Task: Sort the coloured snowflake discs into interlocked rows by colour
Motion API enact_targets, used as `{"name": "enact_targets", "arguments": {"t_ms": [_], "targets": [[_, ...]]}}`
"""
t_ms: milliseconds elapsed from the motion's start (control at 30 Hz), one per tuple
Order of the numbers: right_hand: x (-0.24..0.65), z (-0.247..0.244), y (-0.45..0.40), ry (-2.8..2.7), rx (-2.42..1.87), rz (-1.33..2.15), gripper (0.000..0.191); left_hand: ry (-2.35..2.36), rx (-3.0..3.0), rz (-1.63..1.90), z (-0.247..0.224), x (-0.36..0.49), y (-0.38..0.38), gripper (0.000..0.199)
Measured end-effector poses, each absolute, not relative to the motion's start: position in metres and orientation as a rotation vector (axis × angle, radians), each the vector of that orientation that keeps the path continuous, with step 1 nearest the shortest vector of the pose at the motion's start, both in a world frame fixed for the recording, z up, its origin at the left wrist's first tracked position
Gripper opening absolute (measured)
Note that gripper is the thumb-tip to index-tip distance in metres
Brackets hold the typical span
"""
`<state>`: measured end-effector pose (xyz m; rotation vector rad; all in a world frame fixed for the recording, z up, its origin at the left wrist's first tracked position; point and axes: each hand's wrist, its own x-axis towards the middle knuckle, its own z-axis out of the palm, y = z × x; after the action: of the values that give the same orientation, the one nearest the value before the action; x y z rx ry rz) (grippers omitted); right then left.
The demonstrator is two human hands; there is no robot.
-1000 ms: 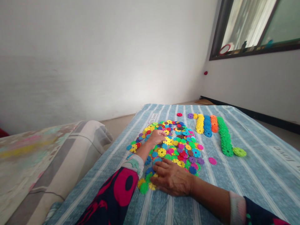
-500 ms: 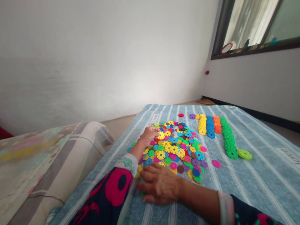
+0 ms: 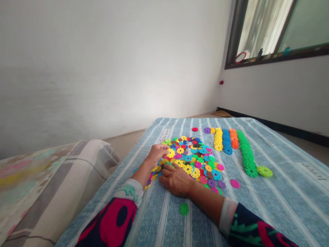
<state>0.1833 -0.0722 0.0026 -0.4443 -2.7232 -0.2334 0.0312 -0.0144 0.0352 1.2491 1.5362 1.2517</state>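
Note:
A heap of notched plastic snowflake discs (image 3: 203, 159) in many colours lies spread over the striped cloth. At the heap's left side my left hand (image 3: 156, 153) is closed, with a yellow snowflake disc (image 3: 170, 153) pinched at its fingertips. Lower down, my right hand (image 3: 176, 180) rests palm down at the near edge of the heap. Its fingers are slightly apart and touch the discs; what lies beneath them is hidden. One green disc (image 3: 184, 209) lies by itself on the cloth, nearer to me than the right hand.
To the right stand overlapping rows of yellow (image 3: 218, 140), blue (image 3: 227, 142), orange (image 3: 233, 139) and green discs (image 3: 247, 154). Lime discs (image 3: 264, 171) lie beside the green row. A pink disc (image 3: 234, 184) and a red disc (image 3: 195, 129) lie apart. A fabric-covered bed or seat (image 3: 84, 164) is at left.
My right hand has pushed forward into the near edge of the heap, gathering discs away from me. A green disc is now uncovered behind it. The left hand keeps the yellow disc.

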Motion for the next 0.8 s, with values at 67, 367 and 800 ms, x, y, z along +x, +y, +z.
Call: {"name": "enact_targets", "arguments": {"t_ms": [67, 367, 800], "targets": [[0.192, 0.005, -0.055, -2.707, -0.596, -0.206, 0.019, 1.537, 1.214, 1.267, 0.033, 0.032, -0.012, 0.028], [0.235, 0.019, -0.072, -2.712, -0.473, -0.068, 0.034, 1.485, 1.097, 1.326, 0.029, 0.042, -0.007, 0.031], [0.261, 0.009, -0.061, -2.504, -0.711, -0.136, 0.017, 1.341, 1.068, 1.288, 0.027, 0.073, -0.007, 0.031]]}}
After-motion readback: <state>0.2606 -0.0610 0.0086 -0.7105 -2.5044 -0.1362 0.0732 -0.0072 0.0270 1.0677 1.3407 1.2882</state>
